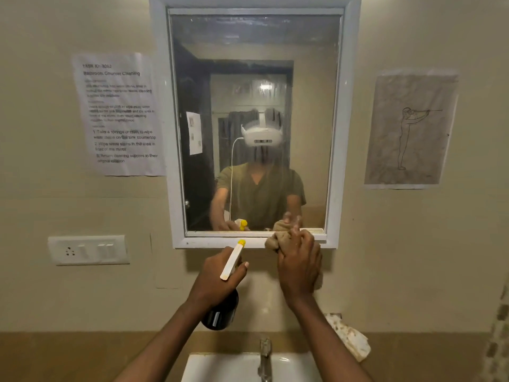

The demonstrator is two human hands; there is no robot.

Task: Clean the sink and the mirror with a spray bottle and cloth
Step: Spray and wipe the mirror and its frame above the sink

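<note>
Head view, beige wall, streaked mirror (254,119), left hand (217,274) gripping spray bottle (221,312), right hand (298,264) clutching cloth (275,242)

A tan counter (82,357) runs along the foot of the wall, across the bottom of the view. A white sink (220,368) is set into it at the middle, its basin only partly in view. A metal tap (265,359) stands upright at the sink's back edge. To the right of the tap, a crumpled, stained white cloth (349,337) lies on the counter against the wall.
</note>
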